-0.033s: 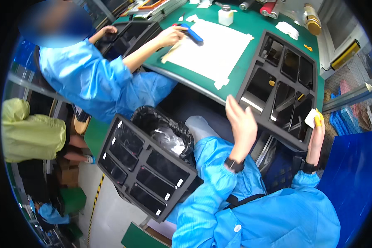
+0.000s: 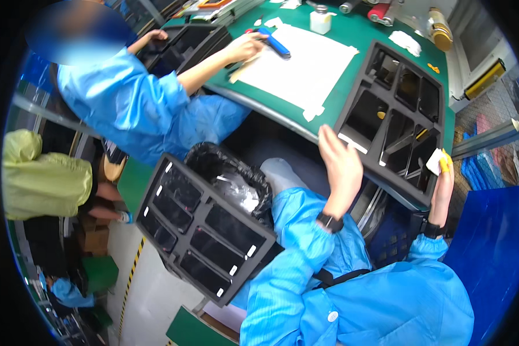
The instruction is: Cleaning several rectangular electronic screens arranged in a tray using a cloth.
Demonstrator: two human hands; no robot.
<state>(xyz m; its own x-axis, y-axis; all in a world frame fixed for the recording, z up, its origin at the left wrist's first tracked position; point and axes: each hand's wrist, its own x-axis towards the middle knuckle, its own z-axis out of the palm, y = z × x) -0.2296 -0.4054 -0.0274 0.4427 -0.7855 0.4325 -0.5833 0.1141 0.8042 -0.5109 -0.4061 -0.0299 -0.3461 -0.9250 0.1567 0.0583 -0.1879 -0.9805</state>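
Note:
My left hand (image 2: pixel 343 170) is raised beside the near left edge of a black foam tray (image 2: pixel 368 124), fingers stretched out and nothing in it. I cannot tell whether it touches the tray. Dark glossy flat panels (image 2: pixel 398 138) lie in the tray's compartments, reflecting light. At the tray's right edge, my right hand (image 2: pixel 442 187) pinches a small white wipe (image 2: pixel 435 162); yellow finger cots (image 2: pixel 445 162) cover some fingertips. Its other fingers are partly hidden.
A second black tray (image 2: pixel 181 228) with dark panels and white tabs stands left of my legs, beside a black-lined bin (image 2: pixel 199 154). A co-worker's hand (image 2: pixel 248 47) is at a blue roller (image 2: pixel 275 43) over a white sheet (image 2: pixel 305 75). A white bottle (image 2: pixel 320 21) stands behind.
The whole view has shifted slightly. My left hand sits a little further right in the picture, its fingers still stretched out; my right hand still holds the white wipe.

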